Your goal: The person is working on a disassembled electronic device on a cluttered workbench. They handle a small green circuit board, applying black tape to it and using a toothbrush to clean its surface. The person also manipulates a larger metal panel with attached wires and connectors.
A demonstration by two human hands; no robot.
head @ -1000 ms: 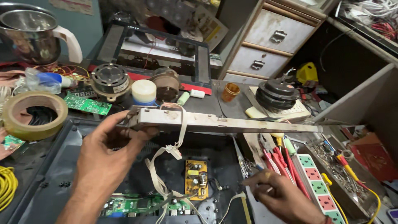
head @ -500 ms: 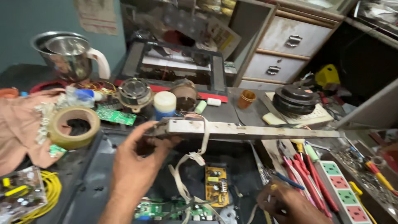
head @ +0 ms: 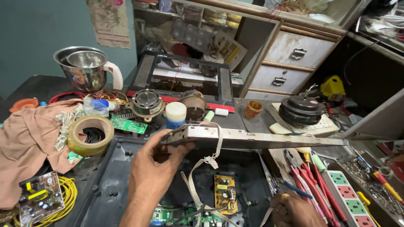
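My left hand (head: 153, 172) grips the left end of a long grey metal panel (head: 269, 138) and holds it level above an opened black casing (head: 113, 185). A flat white ribbon cable (head: 198, 185) hangs from the panel down to the boards inside the casing, a small yellow circuit board (head: 225, 194) and a green one (head: 181, 215). At the bottom edge, my right hand (head: 294, 208) is closed around a thin blue-handled tool (head: 298, 190), beside the casing's right edge.
A tape roll (head: 90, 134), steel mixer jar (head: 86, 71), small motor (head: 146, 103) and white-capped bottle (head: 176, 114) stand behind the casing. A pink cloth (head: 29, 134) and yellow wire (head: 69, 195) lie left. Red-handled pliers (head: 311, 180) and a power strip (head: 351, 197) lie right, below drawers (head: 294, 54).
The view has swung left and up, bringing in the cloth and mixer jar. My left hand keeps its hold on the panel. My right hand has sunk toward the bottom edge.
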